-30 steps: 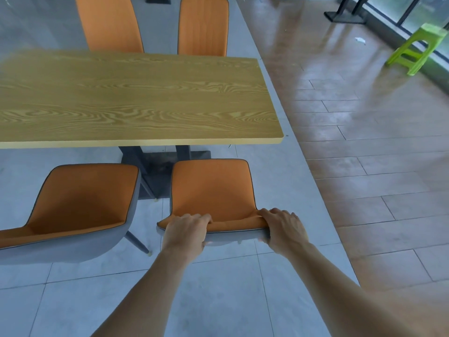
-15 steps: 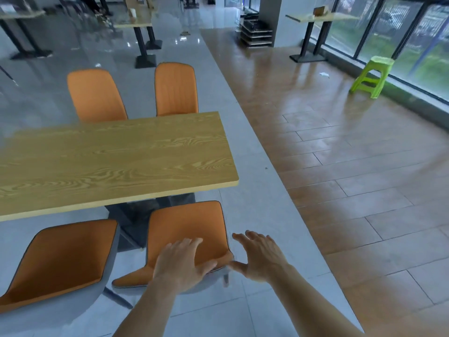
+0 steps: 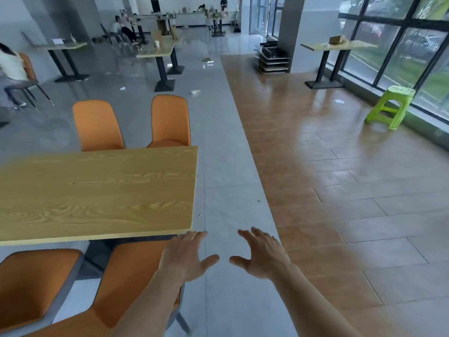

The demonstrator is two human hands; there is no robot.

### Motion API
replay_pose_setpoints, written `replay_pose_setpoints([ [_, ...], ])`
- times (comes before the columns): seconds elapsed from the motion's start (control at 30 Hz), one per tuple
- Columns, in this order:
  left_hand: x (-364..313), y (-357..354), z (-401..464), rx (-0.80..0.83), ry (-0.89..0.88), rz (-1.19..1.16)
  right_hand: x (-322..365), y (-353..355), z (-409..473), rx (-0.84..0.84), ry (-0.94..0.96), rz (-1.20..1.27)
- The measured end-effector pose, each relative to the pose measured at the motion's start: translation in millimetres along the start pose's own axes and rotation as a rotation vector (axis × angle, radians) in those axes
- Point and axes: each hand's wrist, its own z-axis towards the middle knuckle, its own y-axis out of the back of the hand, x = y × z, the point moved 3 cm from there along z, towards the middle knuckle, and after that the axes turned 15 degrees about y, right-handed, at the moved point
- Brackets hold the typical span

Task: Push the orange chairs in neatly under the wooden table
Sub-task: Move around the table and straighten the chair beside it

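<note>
The wooden table [image 3: 97,190] fills the left middle of the head view. Two orange chairs stand on its near side: the right one [image 3: 128,283] sits with its seat under the table edge, the left one [image 3: 31,285] is beside it at the frame's lower left. Two more orange chairs stand at the far side, one on the left [image 3: 97,125] and one on the right [image 3: 170,120]. My left hand [image 3: 187,256] hovers open above the near right chair's back, not touching it. My right hand [image 3: 262,254] is open over the grey floor, fingers spread.
A green plastic stool [image 3: 388,105] stands by the windows at right. Other tables [image 3: 160,48] [image 3: 337,46] stand further back, and people sit at the far left and back. Brown tiled floor lies to the right of the grey strip.
Both hands have let go of the near right chair's backrest and lifted away, fingers spread. The view has tilted up and turned right, revealing the room.
</note>
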Motion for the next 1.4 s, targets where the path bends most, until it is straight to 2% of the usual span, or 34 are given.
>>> replay_pose_setpoints([
  [0.17,-61,3,83,-0.023,-0.022,-0.006,-71,36,56,0.016,0.017,-0.037],
  [0.37,-103,18,228,-0.029,0.03,-0.069,-156,85,172,0.063,0.034,-0.116],
  [0.53,-130,51,356,0.003,0.083,-0.137,-212,162,285,0.097,0.046,-0.158],
  [0.73,-142,102,494,-0.042,0.137,-0.138,-261,232,420,0.097,0.104,-0.184],
  [0.83,-158,121,610,-0.055,0.198,-0.177,-314,263,534,0.108,0.148,-0.144],
  [0.97,-162,116,644,-0.007,0.208,-0.13,-327,265,567,0.157,0.188,-0.149],
  [1.17,-172,168,834,0.023,0.375,-0.189,-408,343,777,0.229,0.285,-0.136],
  [1.4,-132,238,985,-0.063,0.591,-0.301,-405,412,976,0.268,0.464,-0.172],
])
